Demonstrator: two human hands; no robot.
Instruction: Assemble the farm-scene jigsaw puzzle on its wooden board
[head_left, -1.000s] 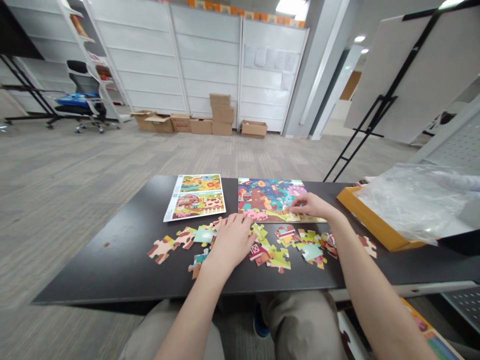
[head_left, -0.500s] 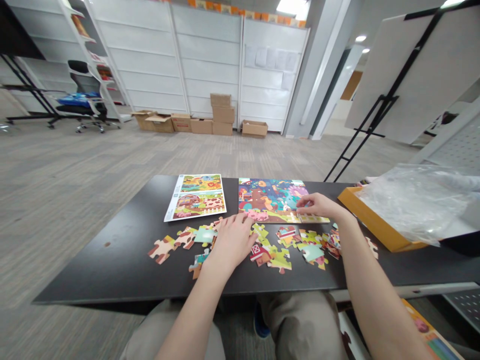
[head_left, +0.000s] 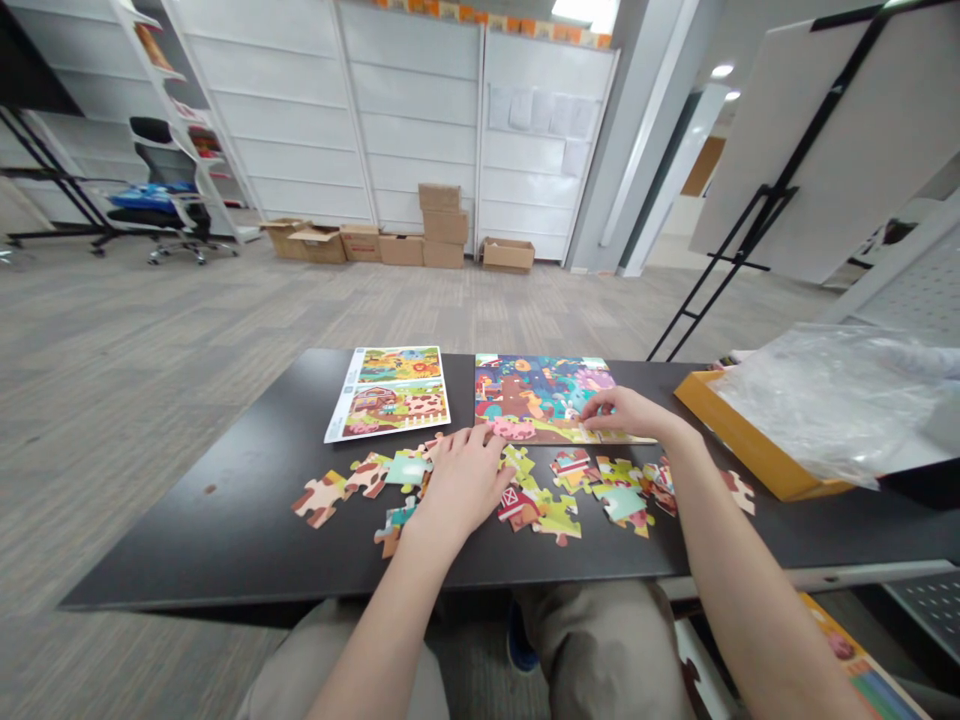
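A colourful puzzle board (head_left: 525, 385) lies on the black table, with a pink pig and a fence strip along its near edge. My left hand (head_left: 469, 470) rests palm down at the board's near left corner, fingers stretched out. Over the board's near right part, my right hand (head_left: 626, 412) has its fingertips bent together on a puzzle piece of the fence strip, mostly hidden under them. Loose puzzle pieces (head_left: 559, 515) lie between my arms, and more cow-patterned pieces (head_left: 321, 497) lie to the left. Another cluster of pieces (head_left: 625, 497) is beside my right forearm.
A printed picture sheet (head_left: 394, 395) lies left of the board. At the table's right stands a yellow box (head_left: 757, 440) heaped with clear plastic wrap (head_left: 840, 400). Behind the table are cardboard boxes (head_left: 442, 225), an office chair (head_left: 161, 195) and a whiteboard stand (head_left: 739, 255).
My right hand has shifted slightly left along the board's near edge, its fingers drawn closer together. My left hand stays in place.
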